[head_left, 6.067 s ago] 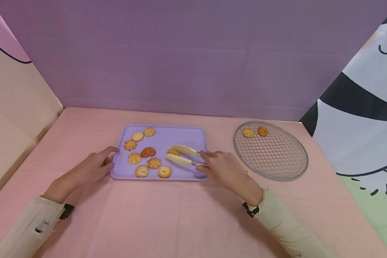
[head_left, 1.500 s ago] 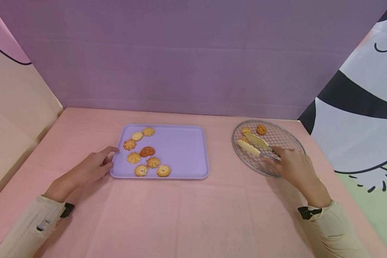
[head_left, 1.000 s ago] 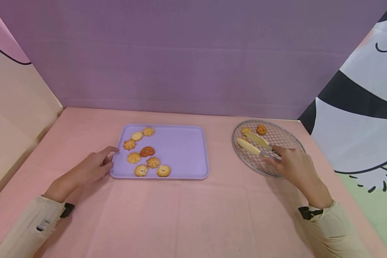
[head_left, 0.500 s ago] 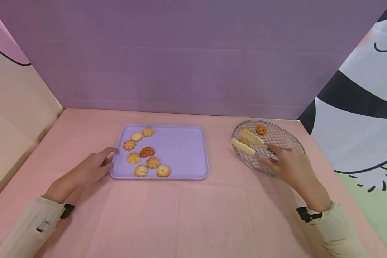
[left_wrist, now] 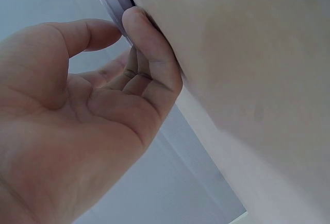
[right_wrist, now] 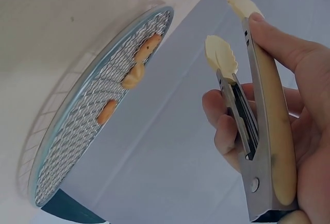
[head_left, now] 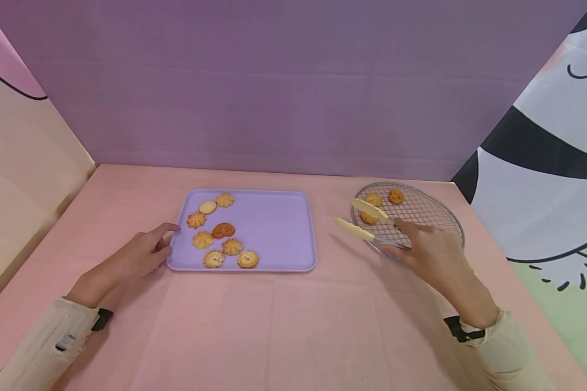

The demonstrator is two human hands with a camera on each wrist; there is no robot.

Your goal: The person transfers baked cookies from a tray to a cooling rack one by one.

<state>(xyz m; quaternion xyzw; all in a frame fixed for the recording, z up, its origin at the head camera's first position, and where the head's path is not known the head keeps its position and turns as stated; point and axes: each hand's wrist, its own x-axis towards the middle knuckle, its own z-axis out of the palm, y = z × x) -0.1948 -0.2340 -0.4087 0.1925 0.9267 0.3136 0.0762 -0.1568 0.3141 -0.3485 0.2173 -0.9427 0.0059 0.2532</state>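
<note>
My left hand point(head_left: 139, 253) is at the left rim of the lilac tray point(head_left: 279, 233), thumb and curled fingers touching the edge; the left wrist view shows that hand point(left_wrist: 98, 95) close up against the rim. Several cookies lie on the tray's left half, among them a brown pretzel-shaped cookie point(head_left: 223, 230). My right hand point(head_left: 432, 258) holds tongs point(head_left: 372, 233) with cream tips, spread apart with nothing between them, over the left edge of the round wire rack point(head_left: 420, 209). On the rack lie a speckled cookie point(head_left: 368, 218), a fluted cookie point(head_left: 374, 199) and a round brown cookie point(head_left: 396, 196).
A pink cloth point(head_left: 274, 320) covers the table. A purple backdrop point(head_left: 283, 92) rises behind it, with a beige panel point(head_left: 24, 179) at left and a panda-print panel point(head_left: 557, 146) at right.
A cookie from the tray's middle now lies on the rack, released from the tongs. The tongs have opened wider and moved left off it. My left hand has stayed at the tray.
</note>
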